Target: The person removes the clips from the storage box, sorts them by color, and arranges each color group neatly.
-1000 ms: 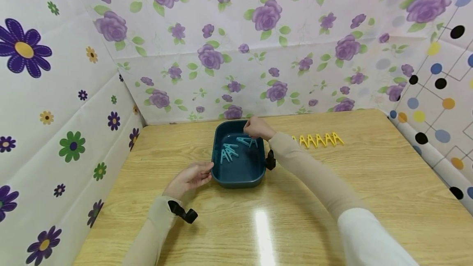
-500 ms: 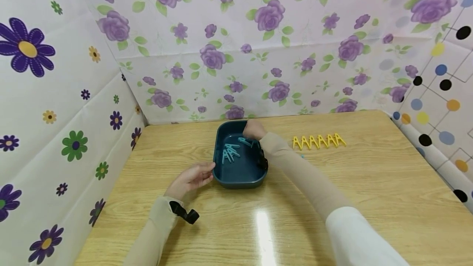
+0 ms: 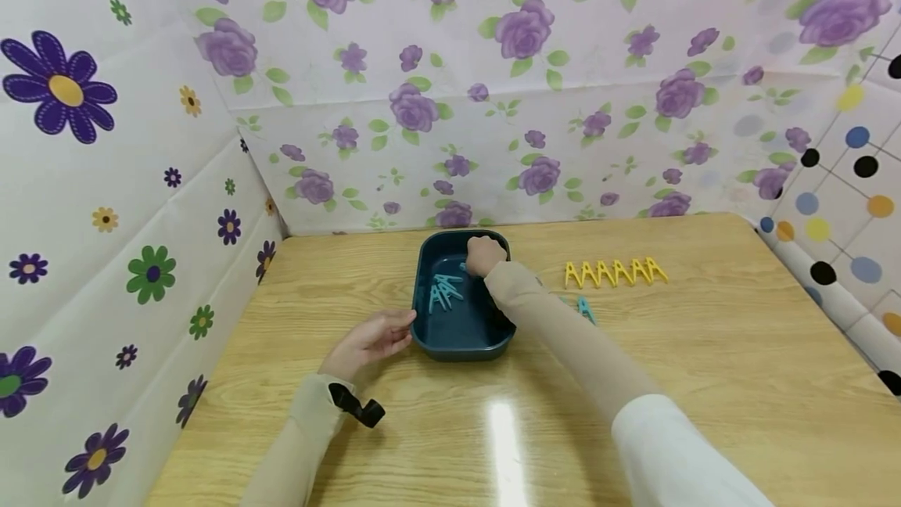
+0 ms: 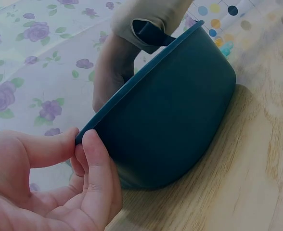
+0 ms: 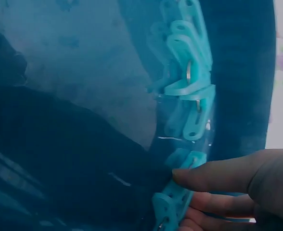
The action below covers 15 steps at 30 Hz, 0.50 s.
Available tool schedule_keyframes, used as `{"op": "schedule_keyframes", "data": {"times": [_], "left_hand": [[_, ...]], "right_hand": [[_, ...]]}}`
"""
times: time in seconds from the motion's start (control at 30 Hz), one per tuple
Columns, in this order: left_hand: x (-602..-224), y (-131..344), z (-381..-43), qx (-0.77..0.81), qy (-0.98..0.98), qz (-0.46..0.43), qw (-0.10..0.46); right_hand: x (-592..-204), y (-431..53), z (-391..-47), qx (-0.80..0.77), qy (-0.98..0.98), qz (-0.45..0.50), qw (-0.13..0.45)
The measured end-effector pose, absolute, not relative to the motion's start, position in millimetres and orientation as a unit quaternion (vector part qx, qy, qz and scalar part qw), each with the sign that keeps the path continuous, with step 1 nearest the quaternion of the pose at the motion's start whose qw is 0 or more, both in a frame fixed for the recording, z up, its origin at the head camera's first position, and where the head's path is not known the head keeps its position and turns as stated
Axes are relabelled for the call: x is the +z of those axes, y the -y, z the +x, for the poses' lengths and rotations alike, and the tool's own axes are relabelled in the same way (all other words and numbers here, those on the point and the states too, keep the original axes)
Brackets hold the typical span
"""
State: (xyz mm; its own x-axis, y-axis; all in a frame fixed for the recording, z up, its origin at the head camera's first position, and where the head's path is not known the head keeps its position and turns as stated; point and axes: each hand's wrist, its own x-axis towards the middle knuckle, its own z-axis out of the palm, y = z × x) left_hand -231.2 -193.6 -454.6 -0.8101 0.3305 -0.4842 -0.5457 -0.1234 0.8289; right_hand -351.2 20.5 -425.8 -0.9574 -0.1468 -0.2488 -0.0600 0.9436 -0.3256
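A dark teal plastic basin [image 3: 462, 339] stands on the wooden table. My left hand [image 3: 371, 341] pinches its left rim between thumb and fingers, as the left wrist view shows up close. Down inside the basin, toward its back right, is my right hand [image 3: 486, 257]. In the right wrist view its thumb and fingers pinch a light-blue clothespin [image 5: 182, 185] near the basin floor. Another clothespin [image 5: 163, 211] lies right beside that one. Several more light-blue clothespins [image 3: 445, 292] lie in a cluster at the left of the basin floor.
Right of the basin, yellow clothespins [image 3: 615, 272] stand in a row on the table [image 3: 704, 382]. In front of them is a light-blue clothespin [image 3: 586, 309], with another partly hidden behind the right forearm. A flowered cloth [image 3: 493, 139] hangs along the back edge.
My right hand has sunk deeper into the basin. Its forearm has shifted left, uncovering the yellow row and a light-blue clothespin on the table. My left hand stays on the rim.
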Motion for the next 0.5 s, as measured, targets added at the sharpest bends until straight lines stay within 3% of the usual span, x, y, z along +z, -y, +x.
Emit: {"op": "schedule_keyframes", "data": {"times": [0.5], "left_hand": [[-452, 192, -231, 0.752, -0.578, -0.086, 0.305]], "right_hand": [[-408, -29, -349, -0.23, -0.959, -0.122, 0.115]]}}
